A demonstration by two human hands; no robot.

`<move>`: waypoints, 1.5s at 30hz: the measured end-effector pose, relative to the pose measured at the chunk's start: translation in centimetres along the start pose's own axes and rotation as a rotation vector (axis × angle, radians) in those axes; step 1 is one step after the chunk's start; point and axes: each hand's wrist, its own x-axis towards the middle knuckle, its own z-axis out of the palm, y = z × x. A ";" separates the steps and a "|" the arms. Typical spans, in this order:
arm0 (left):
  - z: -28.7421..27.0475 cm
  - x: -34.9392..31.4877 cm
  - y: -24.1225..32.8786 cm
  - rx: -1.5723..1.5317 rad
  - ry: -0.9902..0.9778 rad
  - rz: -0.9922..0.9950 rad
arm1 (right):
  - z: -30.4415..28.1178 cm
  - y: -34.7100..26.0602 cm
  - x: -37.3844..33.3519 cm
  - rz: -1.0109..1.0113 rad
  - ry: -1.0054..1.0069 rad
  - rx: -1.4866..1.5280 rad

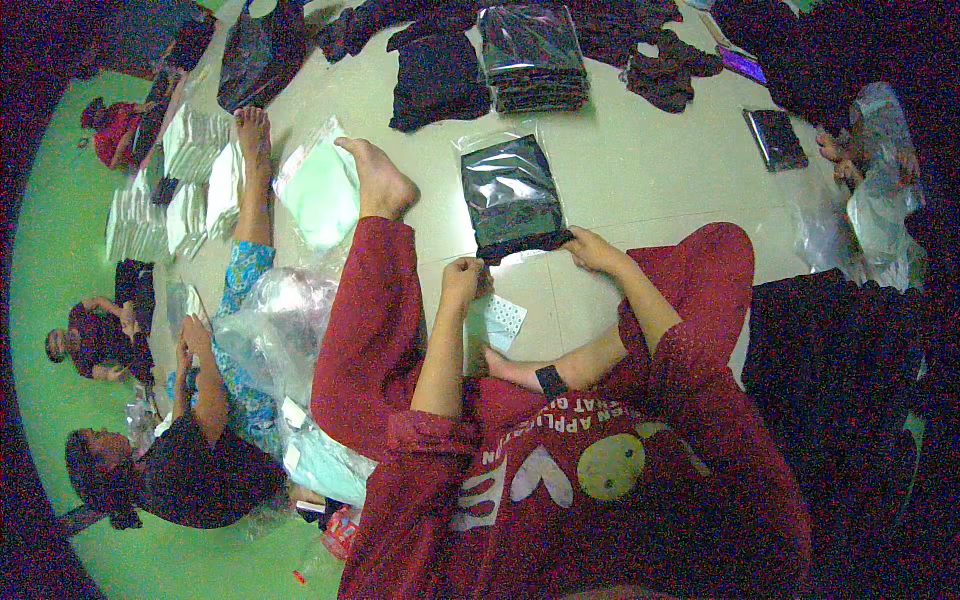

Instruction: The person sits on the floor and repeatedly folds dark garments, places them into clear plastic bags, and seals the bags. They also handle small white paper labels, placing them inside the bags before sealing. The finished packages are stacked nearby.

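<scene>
In front of me lies a folded black garment in a clear plastic bag (512,190), its near end toward my lap. My left hand (464,281) is closed at the bag's near left corner. At the near right corner, my right hand (595,251) pinches the edge of the same bag. Below the bag, between my hands and my lap, rests a white sheet with rows of small dark dots (503,318). What each fingertip presses on is partly hidden.
A stack of bagged black garments (535,65) stands ahead, beside a black cloth (436,78). Another bagged garment (774,138) lies to the right, near dark fabric (830,370). At left are a pale green packet (322,195), clear plastic (288,315), white stacks (188,150) and a seated co-worker (200,470).
</scene>
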 end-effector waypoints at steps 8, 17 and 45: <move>-0.4 0.3 -0.1 0.320 0.032 0.156 | 0.5 0.1 -0.9 -0.205 0.135 -0.023; -3.8 -11.4 13.8 -0.275 -0.374 0.123 | -7.8 -11.3 -10.2 -0.215 -0.094 0.705; 6.4 6.7 8.3 1.031 0.518 1.174 | -0.6 0.5 0.3 0.060 -0.003 0.230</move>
